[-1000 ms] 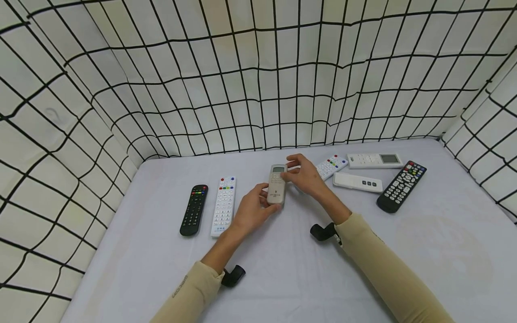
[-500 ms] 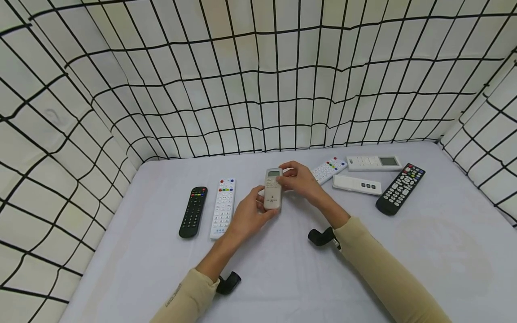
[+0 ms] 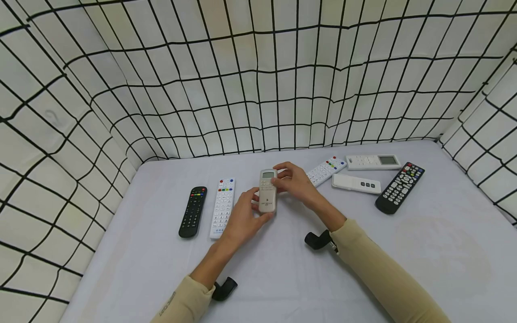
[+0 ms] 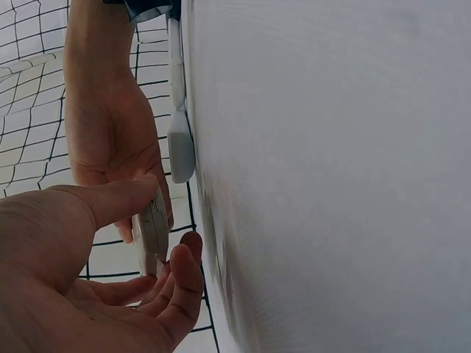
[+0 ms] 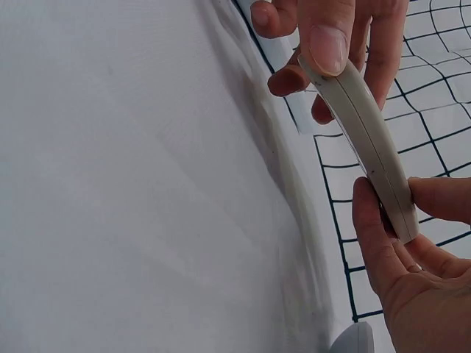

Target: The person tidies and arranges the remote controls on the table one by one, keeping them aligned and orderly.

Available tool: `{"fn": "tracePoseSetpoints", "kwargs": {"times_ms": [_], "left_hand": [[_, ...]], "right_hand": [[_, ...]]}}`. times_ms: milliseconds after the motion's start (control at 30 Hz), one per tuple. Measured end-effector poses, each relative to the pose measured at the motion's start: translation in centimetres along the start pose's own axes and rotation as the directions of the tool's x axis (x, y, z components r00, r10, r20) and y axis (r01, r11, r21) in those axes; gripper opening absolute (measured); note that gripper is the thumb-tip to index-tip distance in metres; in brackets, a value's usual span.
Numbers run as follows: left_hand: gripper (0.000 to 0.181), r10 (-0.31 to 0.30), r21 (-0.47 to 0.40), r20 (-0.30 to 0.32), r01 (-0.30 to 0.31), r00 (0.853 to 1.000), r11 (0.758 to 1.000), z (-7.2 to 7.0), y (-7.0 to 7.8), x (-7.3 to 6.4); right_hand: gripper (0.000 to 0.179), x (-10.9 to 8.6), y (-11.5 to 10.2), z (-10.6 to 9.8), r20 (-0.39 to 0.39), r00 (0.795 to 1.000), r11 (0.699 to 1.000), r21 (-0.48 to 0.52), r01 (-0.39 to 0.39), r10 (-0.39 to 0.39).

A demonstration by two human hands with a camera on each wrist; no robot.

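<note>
Both hands hold a small beige remote control (image 3: 267, 197) with a little grey screen, above the middle of the white table. At its lower end the left hand (image 3: 243, 217) grips it, thumb at the bottom and fingers along the left side. The right hand (image 3: 296, 183) pinches its upper right edge between thumb and fingers. In the right wrist view the remote (image 5: 368, 143) shows edge-on, apart from the tablecloth. From the left wrist, the thumb (image 4: 125, 198) lies against the remote's end. Beyond the right hand lies a white remote with coloured buttons (image 3: 326, 171), partly covered by that hand.
On the left lie a black remote (image 3: 193, 212) and a long white remote (image 3: 223, 206). To the right are a white remote with a screen (image 3: 373, 162), a plain white remote (image 3: 356, 183) and a black remote (image 3: 400, 188). Black netting (image 3: 278, 96) encloses the table.
The beige remote and both hands have shifted a little to the left and nearer the person. Both hands keep their hold; the other remotes lie as before.
</note>
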State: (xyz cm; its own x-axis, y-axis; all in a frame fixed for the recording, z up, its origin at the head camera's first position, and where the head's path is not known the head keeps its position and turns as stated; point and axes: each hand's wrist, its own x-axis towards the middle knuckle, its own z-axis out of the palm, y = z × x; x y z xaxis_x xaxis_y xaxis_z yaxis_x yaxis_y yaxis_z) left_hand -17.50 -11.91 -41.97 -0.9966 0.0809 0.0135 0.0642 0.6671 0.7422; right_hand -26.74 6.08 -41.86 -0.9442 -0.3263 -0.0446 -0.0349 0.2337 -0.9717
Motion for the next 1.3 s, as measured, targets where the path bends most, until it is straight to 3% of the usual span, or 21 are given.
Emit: {"fn": "tracePoseSetpoints", "kwargs": {"times_ms": [600, 1300], "left_hand": [[0.081, -0.026, -0.012, -0.029, 0.026, 0.999, 1.000, -0.7, -0.6, -1.2], [0.081, -0.050, -0.009, -0.003, 0.050, 0.999, 0.999, -1.1, -1.2, -1.9]], "right_hand": [[0.051, -0.1, 0.5, 1.7, 0.063, 0.998, 0.999, 0.036, 0.019, -0.021], [0.048, -0.4, 0.2, 3.0, 0.076, 0.997, 0.998, -0.059, -0.006, 0.010]]}}
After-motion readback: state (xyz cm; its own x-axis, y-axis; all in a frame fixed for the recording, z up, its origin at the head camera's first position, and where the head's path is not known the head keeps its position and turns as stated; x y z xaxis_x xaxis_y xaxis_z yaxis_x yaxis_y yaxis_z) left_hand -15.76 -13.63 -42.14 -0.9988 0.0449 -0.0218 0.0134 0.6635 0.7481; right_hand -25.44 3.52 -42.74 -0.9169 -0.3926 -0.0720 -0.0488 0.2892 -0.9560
